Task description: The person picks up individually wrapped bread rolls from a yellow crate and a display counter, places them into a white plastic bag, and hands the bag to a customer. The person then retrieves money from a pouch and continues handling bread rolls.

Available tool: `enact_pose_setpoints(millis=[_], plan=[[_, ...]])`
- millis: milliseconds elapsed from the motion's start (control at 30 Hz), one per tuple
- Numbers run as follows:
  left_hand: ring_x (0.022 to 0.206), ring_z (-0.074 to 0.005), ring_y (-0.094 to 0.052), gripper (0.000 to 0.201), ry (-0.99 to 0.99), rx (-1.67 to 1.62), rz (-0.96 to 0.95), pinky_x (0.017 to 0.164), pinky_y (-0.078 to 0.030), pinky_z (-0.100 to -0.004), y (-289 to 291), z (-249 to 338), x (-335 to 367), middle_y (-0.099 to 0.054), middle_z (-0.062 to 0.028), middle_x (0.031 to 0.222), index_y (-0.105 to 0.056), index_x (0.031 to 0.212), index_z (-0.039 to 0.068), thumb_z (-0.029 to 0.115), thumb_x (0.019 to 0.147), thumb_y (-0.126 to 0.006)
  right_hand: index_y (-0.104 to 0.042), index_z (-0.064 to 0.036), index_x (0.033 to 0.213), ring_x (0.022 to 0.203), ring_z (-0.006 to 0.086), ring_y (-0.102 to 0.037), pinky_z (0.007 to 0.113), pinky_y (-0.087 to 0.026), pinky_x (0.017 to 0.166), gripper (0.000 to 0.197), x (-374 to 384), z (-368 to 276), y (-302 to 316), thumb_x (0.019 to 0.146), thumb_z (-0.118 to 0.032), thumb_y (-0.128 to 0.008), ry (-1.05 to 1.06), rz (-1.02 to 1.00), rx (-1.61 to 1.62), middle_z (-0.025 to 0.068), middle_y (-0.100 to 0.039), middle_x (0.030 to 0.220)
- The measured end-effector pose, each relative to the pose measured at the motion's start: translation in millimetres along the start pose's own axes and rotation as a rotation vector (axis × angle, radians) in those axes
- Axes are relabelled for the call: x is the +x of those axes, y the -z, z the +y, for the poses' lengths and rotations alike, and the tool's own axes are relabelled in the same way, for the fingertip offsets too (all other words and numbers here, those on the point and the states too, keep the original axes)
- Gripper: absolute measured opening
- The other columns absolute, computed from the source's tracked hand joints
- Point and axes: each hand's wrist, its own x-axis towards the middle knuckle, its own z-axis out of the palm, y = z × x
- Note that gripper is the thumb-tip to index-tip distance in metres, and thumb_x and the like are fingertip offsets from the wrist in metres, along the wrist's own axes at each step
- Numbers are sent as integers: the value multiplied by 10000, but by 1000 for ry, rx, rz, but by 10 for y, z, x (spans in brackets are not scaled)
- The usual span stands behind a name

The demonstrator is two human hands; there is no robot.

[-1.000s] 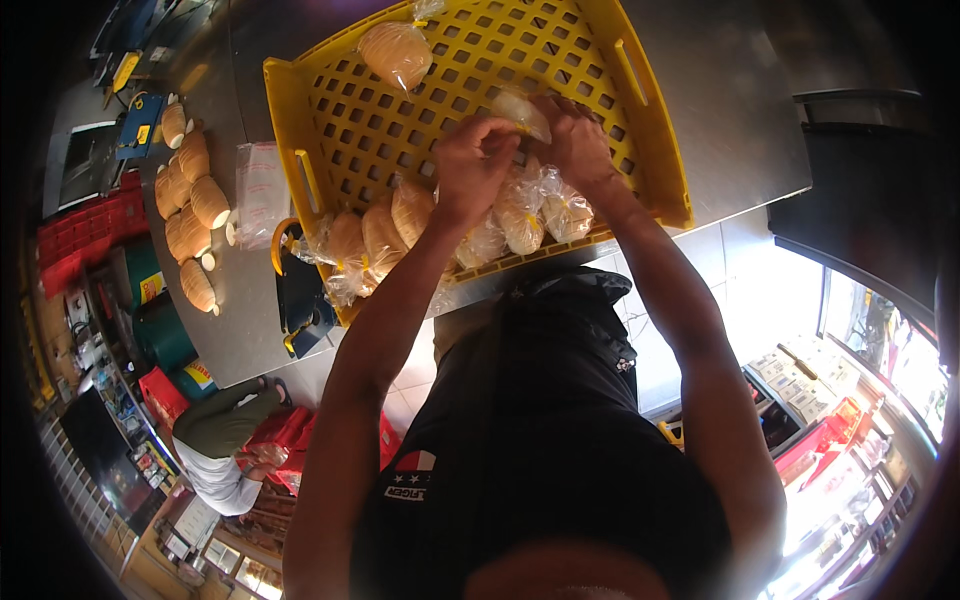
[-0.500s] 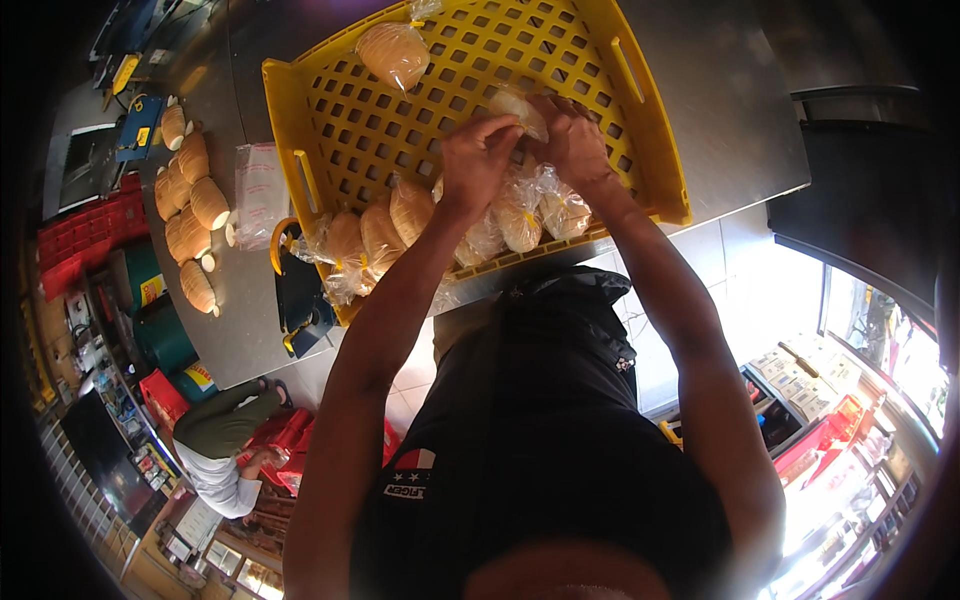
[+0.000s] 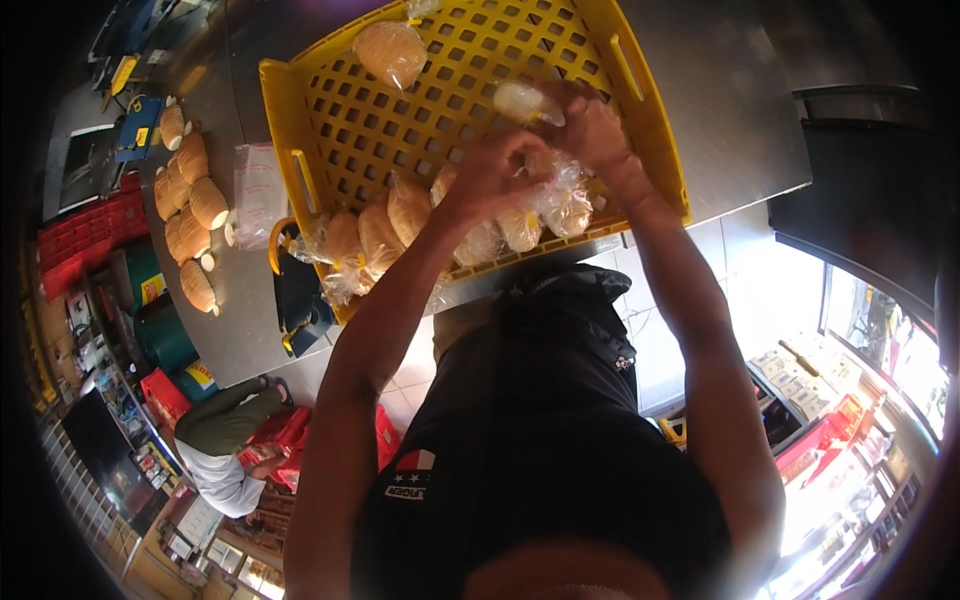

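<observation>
My right hand (image 3: 598,132), blurred by motion, is closed around the end of a small pale bread roll in a clear plastic bag (image 3: 522,102). This roll is over the yellow plastic crate (image 3: 648,105). Just below and to its left is my left hand (image 3: 502,172), its fingers curled but too smeared to show whether they hold anything. Along the crate's near side lie several bagged bread rolls (image 3: 408,210), partly hidden by my left forearm. One larger bagged roll (image 3: 390,53) rests by itself towards the crate's far left.
The crate stands on a metal table (image 3: 745,150). Several unbagged rolls (image 3: 190,205) lie to its left, beside a stack of clear plastic bags (image 3: 258,195). A dark blue holder (image 3: 300,300) with a yellow handle is at the near edge. A person (image 3: 225,450) is at lower left.
My left hand has come away from the small bagged roll, moving nearer to me. My right hand has shifted slightly right, keeping the roll.
</observation>
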Motion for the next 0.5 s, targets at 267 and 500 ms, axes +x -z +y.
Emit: enact_pose_setpoints(millis=[267,500], plan=[[1189,-239,-601,534,-63,294,-289,1001,-497,-339,116,168,105,-616,-115,1274,-604,1313,42,126,821,-793,-714,-222,1187,1197,345,-604,433,-527,999,385,191,446,898,817,-119,-710,399,-316,-239,93,-652,1278],[1088,-267,-649,388,161,150,-214,934,-510,-363,102,244,87,-667,-132,1189,-662,1206,56,263,880,-694,-718,-216,1078,1306,315,-528,435,-542,1024,384,-435,391,737,748,-20,-715,792,-305,-237,69,-536,1431]])
